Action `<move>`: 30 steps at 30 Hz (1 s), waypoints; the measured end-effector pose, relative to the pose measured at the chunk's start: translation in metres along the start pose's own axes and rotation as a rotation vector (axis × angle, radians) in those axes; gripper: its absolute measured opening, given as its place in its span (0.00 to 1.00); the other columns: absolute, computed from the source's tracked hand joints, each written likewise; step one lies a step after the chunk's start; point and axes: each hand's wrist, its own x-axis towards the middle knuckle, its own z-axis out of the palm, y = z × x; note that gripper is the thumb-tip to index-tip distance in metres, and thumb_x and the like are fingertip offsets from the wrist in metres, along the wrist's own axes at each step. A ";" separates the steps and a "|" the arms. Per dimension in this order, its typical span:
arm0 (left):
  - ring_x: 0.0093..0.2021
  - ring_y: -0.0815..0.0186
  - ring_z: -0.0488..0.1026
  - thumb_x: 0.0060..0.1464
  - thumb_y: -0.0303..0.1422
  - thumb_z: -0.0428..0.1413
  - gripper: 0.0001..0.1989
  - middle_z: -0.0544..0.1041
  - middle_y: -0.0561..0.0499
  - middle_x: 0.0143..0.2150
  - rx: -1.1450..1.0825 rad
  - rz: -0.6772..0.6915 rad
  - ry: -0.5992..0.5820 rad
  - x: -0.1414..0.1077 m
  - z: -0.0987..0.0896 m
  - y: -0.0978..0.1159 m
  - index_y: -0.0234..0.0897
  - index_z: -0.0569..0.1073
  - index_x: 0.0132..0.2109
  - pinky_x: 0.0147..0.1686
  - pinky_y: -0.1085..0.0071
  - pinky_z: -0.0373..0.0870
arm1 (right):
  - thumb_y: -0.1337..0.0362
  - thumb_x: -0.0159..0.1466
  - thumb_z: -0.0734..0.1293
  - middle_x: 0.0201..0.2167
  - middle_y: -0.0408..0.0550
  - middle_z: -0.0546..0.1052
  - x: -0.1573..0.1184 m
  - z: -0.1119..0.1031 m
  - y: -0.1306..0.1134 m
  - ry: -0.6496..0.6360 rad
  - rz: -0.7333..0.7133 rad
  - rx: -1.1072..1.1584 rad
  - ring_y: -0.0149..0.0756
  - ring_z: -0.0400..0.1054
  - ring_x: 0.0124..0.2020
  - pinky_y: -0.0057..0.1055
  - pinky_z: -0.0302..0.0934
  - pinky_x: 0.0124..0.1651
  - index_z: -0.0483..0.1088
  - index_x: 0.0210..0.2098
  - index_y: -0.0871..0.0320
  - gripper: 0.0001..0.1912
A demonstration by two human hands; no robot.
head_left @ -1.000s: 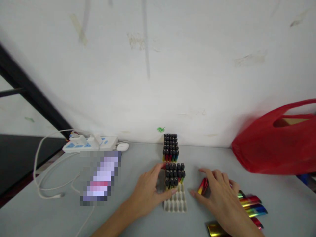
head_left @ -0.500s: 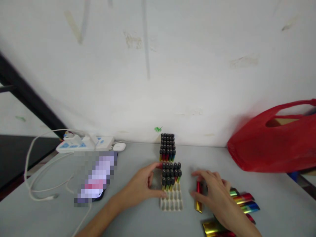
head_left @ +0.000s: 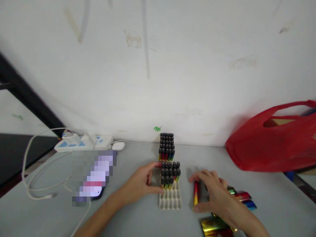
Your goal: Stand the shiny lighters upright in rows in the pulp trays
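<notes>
My left hand point(head_left: 140, 179) is at the left side of a pale moulded tray point(head_left: 170, 204), thumb and index fingertips against its edge. The tray's back rows hold several small tubes with black caps point(head_left: 170, 171), standing upright; bare pockets show at its front. To the right of the tray, my right hand point(head_left: 213, 194) has its index finger near the far end of a shiny red-and-yellow tube point(head_left: 196, 194) and its thumb at the near end. The tube stands apart from the tray; whether it has a cap is hidden.
Another block of black-capped tubes point(head_left: 167, 144) stands behind the tray, near the wall. Shiny coloured pieces point(head_left: 211, 224) lie under and beside my right forearm. A red bag point(head_left: 266, 144) is at the right; a phone point(head_left: 98, 174), cables and a power strip point(head_left: 84, 143) are left.
My right thumb has come in to the near end of the red-and-yellow tube, which shows a different colour pattern. My left hand stays at the tray.
</notes>
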 end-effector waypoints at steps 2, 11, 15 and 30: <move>0.26 0.67 0.59 0.49 0.42 0.82 0.44 0.62 0.65 0.26 0.003 0.001 0.006 0.001 0.001 0.000 0.36 0.76 0.69 0.28 0.72 0.52 | 0.65 0.54 0.82 0.58 0.47 0.81 0.001 0.001 -0.002 0.004 -0.031 0.023 0.59 0.70 0.62 0.48 0.60 0.63 0.81 0.53 0.45 0.27; 0.26 0.67 0.60 0.47 0.44 0.82 0.45 0.63 0.65 0.26 0.033 0.002 0.028 0.001 0.003 0.000 0.36 0.76 0.68 0.27 0.71 0.52 | 0.74 0.57 0.74 0.56 0.47 0.74 0.005 0.012 -0.017 0.140 -0.146 0.347 0.45 0.78 0.51 0.40 0.72 0.57 0.79 0.58 0.48 0.31; 0.26 0.68 0.60 0.47 0.45 0.82 0.47 0.64 0.65 0.26 0.041 0.003 0.026 0.000 0.002 0.002 0.37 0.75 0.69 0.27 0.72 0.52 | 0.69 0.63 0.72 0.51 0.49 0.78 0.012 0.021 -0.014 0.266 -0.179 0.486 0.44 0.79 0.44 0.42 0.74 0.55 0.77 0.64 0.50 0.30; 0.26 0.66 0.61 0.47 0.41 0.82 0.45 0.65 0.65 0.26 0.050 0.002 0.024 -0.001 0.003 0.005 0.37 0.76 0.68 0.28 0.71 0.54 | 0.33 0.70 0.73 0.27 0.42 0.76 0.010 0.010 -0.034 0.271 0.033 0.962 0.41 0.71 0.32 0.35 0.64 0.38 0.79 0.51 0.58 0.33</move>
